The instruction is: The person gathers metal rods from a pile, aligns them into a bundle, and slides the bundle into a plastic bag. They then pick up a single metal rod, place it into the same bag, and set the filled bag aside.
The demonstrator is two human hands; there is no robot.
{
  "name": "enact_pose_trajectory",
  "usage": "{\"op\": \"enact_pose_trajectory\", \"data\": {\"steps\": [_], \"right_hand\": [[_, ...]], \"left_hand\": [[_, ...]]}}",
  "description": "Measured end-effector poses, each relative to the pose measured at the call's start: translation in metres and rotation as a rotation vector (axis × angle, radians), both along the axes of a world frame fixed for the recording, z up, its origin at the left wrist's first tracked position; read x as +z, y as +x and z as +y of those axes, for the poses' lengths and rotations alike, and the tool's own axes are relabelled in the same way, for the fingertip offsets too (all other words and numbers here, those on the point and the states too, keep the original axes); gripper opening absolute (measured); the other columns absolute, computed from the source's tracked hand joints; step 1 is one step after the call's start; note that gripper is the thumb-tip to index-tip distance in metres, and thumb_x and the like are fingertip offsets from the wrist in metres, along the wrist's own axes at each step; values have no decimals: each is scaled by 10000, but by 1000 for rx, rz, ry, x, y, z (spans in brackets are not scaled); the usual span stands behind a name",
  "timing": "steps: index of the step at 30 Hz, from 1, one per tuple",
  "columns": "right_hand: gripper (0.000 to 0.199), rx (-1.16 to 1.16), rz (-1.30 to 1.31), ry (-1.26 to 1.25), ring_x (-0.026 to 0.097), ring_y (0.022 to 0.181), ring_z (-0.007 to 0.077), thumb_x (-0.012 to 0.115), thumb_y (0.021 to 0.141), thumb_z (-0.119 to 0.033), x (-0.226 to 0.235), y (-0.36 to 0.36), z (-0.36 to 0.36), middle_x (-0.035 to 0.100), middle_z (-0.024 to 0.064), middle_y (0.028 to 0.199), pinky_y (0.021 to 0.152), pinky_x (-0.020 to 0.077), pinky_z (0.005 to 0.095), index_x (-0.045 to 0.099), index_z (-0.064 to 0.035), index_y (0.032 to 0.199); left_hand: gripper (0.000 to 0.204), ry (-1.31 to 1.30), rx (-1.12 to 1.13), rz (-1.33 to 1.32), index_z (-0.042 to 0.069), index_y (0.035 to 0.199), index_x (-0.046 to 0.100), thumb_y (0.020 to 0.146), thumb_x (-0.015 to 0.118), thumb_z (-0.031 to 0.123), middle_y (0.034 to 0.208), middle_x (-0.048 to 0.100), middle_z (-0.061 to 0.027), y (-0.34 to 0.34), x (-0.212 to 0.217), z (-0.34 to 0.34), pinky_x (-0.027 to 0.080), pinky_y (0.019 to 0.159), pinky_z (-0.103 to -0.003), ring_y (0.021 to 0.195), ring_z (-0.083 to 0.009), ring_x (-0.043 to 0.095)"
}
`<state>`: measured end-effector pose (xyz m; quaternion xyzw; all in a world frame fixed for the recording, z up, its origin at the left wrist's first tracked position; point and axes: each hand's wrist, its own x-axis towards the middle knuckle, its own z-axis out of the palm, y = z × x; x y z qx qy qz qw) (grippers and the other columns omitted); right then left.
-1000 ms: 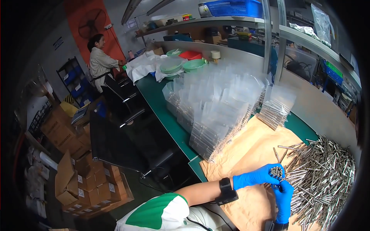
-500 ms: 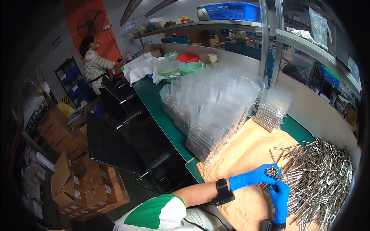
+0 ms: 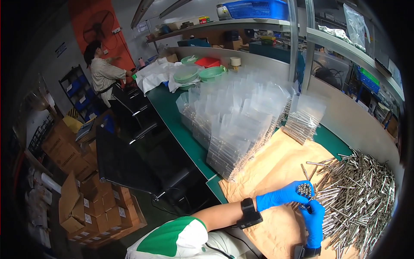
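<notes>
Head view: our left hand (image 3: 282, 197) clutched a bundle of rods (image 3: 304, 190), right hand (image 3: 314, 216) steadying below; the pile (image 3: 366, 194) to their right remained large.

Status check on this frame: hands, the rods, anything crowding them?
Left hand grips bundle of metal rods. Right hand touching it from below. Loose rod pile close right, bag stacks behind.
</notes>
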<state>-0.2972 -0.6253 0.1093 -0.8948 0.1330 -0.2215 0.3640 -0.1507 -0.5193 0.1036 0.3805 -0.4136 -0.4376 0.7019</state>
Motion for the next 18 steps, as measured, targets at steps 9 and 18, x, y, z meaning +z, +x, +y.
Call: {"op": "enact_pose_trajectory", "data": {"steps": [9,18], "right_hand": [[185,1,1,19,537,539,207,713,649,-23,-1,1,0,546,119,628,503,414,300,538,-5,705],[182,-4,4,38,535,536,205,715,649,-28,-4,0,-1,549,120,627,504,415,303,543,-7,702]], "left_hand": [[384,-6,-4,-31,60,1041,550,697,711,8,938,597,-8,2,-3,-2,446,821,-242,890,-86,543],[345,11,26,-5,56,996,563,685,706,16,906,592,-12,-2,4,1,441,810,-242,865,-86,536]]}}
